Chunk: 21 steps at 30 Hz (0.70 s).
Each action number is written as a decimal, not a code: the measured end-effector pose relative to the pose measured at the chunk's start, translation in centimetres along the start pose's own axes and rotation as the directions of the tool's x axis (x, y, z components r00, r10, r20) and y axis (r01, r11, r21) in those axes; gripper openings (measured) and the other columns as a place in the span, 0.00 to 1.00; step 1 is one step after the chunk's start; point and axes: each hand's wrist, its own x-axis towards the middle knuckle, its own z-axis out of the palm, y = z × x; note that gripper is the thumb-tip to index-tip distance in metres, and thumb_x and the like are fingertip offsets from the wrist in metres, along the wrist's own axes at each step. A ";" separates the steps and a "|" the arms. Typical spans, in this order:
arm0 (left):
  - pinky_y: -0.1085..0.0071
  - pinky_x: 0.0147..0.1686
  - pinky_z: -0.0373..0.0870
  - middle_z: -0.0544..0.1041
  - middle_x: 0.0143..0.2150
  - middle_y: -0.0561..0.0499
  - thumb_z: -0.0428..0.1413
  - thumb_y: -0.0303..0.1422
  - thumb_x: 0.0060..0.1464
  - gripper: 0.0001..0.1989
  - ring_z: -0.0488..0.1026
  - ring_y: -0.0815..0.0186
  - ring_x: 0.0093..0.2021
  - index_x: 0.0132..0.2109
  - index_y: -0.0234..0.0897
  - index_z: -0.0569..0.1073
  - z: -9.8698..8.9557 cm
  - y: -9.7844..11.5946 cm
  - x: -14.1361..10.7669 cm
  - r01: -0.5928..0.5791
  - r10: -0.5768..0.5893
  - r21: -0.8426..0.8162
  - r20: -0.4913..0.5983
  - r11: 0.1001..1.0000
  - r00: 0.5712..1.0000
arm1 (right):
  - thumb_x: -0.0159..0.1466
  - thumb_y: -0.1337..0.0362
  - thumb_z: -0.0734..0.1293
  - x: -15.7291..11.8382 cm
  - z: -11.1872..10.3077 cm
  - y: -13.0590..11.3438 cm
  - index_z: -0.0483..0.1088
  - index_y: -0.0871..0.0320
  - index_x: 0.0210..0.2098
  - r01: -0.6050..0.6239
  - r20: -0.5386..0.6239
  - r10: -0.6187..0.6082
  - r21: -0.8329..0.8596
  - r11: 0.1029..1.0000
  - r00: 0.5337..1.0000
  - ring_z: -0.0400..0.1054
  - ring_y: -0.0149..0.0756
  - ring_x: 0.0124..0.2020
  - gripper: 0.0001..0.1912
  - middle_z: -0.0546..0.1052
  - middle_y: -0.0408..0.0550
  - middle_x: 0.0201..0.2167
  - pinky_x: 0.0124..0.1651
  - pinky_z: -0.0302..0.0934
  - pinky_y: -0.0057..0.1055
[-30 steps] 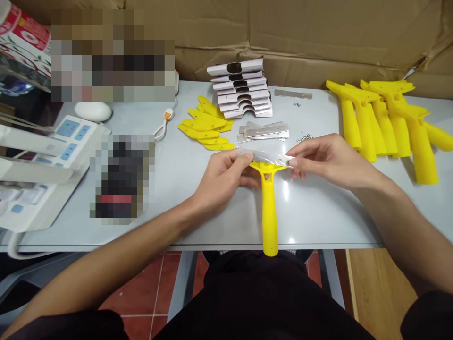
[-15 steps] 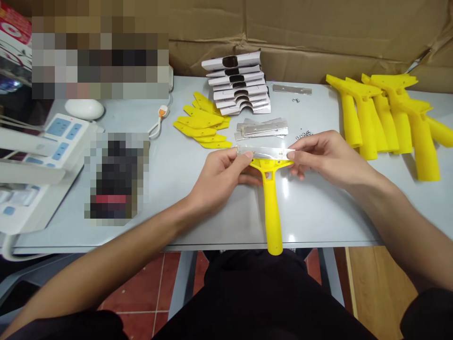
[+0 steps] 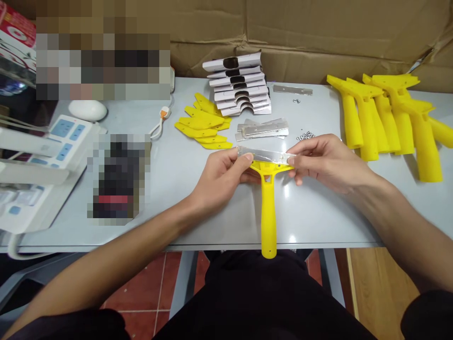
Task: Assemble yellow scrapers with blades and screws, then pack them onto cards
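A yellow handle lies near the middle of the frame, its wide forked head toward the top and its grip pointing down past the table's front edge. A thin metal blade, with a clear, shiny film about it, lies across the head, tilted slightly down to the right. The left hand clamps the left end, thumb pressed on top of the blade and fingers curled beneath the head. The right hand pinches the blade's right end between thumb and forefinger, the other fingers bent below.

Just above the held blade is a loose stack of metal blades, with a small heap of screws to its right, near the right hand. Up and left of the stack lie flat yellow pieces, overlapping, beside a row of folded white cards. Right of the cards are a single blade and a few tiny metal parts. More yellow handles are heaped at upper right. A white power strip fills the left side of the grey table, and brown cardboard stands along the top.
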 end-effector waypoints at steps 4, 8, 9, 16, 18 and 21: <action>0.58 0.48 0.86 0.88 0.47 0.42 0.62 0.38 0.69 0.12 0.87 0.55 0.45 0.44 0.35 0.86 0.0 -0.1 0.2 -0.019 0.019 -0.006 0.012 1.000 1.000 | 0.47 0.65 0.88 0.1 0.7 0.2 0.84 0.61 0.33 -0.012 -0.063 0.020 0.119 0.993 0.998 0.75 0.32 0.25 0.17 0.82 0.51 0.29 0.25 0.74 0.31; 0.60 0.44 0.87 0.88 0.43 0.42 0.61 0.36 0.69 0.11 0.86 0.58 0.41 0.42 0.34 0.85 -0.1 0.3 0.6 0.020 -0.020 -0.023 0.016 1.000 1.000 | 0.49 0.69 0.86 0.3 1.0 0.7 0.84 0.60 0.35 0.047 -0.145 -0.026 0.148 0.988 0.989 0.74 0.32 0.24 0.15 0.79 0.46 0.25 0.27 0.75 0.32; 0.61 0.41 0.87 0.87 0.43 0.42 0.61 0.36 0.68 0.11 0.86 0.59 0.39 0.41 0.33 0.85 -0.2 0.6 0.7 0.037 -0.037 -0.006 0.008 0.999 0.999 | 0.50 0.69 0.85 0.3 1.0 0.9 0.84 0.60 0.35 0.068 -0.163 -0.046 0.132 0.989 0.986 0.74 0.32 0.24 0.14 0.79 0.46 0.26 0.27 0.75 0.32; 0.71 0.25 0.80 0.83 0.38 0.45 0.66 0.30 0.56 0.05 0.80 0.65 0.31 0.39 0.33 0.82 -0.7 2.2 1.3 0.059 -0.041 0.155 -0.120 0.986 0.992 | 0.53 0.68 0.83 0.7 0.7 1.8 0.83 0.58 0.35 0.147 -0.197 -0.137 0.036 0.988 0.971 0.75 0.31 0.23 0.11 0.80 0.45 0.28 0.29 0.76 0.33; 0.71 0.26 0.80 0.82 0.36 0.47 0.66 0.29 0.55 0.05 0.79 0.66 0.31 0.38 0.33 0.81 -0.7 2.3 1.3 0.048 -0.026 0.157 -0.140 0.986 0.990 | 0.53 0.68 0.83 0.8 0.9 1.8 0.83 0.58 0.35 0.156 -0.213 -0.144 0.041 0.987 0.966 0.74 0.31 0.23 0.11 0.80 0.45 0.27 0.29 0.76 0.33; 0.72 0.25 0.78 0.80 0.31 0.49 0.66 0.29 0.54 0.05 0.77 0.68 0.27 0.39 0.33 0.79 -0.6 2.4 1.4 0.053 -0.032 0.173 -0.119 0.984 0.992 | 0.53 0.69 0.83 0.8 1.2 1.9 0.82 0.58 0.37 0.171 -0.246 -0.157 0.036 0.985 0.956 0.75 0.31 0.22 0.13 0.79 0.44 0.26 0.28 0.75 0.32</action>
